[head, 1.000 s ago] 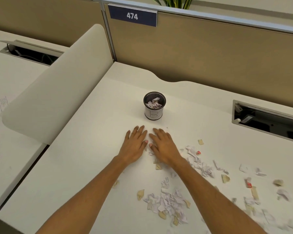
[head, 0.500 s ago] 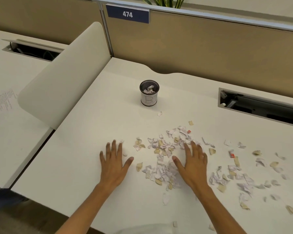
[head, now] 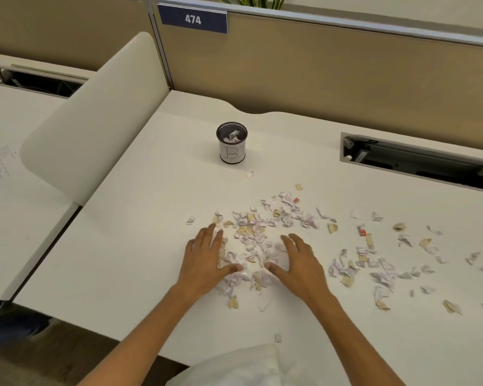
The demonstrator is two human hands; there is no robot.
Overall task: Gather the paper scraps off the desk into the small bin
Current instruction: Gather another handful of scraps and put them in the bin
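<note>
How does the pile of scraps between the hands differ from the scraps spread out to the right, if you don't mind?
The pile between the hands is dense and overlapping; the scraps to the right lie thin, mostly apart. The left hand and right hand flank the pile; nothing touches the others. Both mix white and tan paper.

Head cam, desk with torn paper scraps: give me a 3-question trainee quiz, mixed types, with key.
1. True or false: the small black mesh bin is empty.
2. The hands rest: A) inside the bin B) either side of a heap of torn white and tan paper scraps C) on the partition.
3. What number is on the blue sign?

Key: 1 false, scraps show inside. 2 B: left hand, right hand, both open. 3: 474.
</note>
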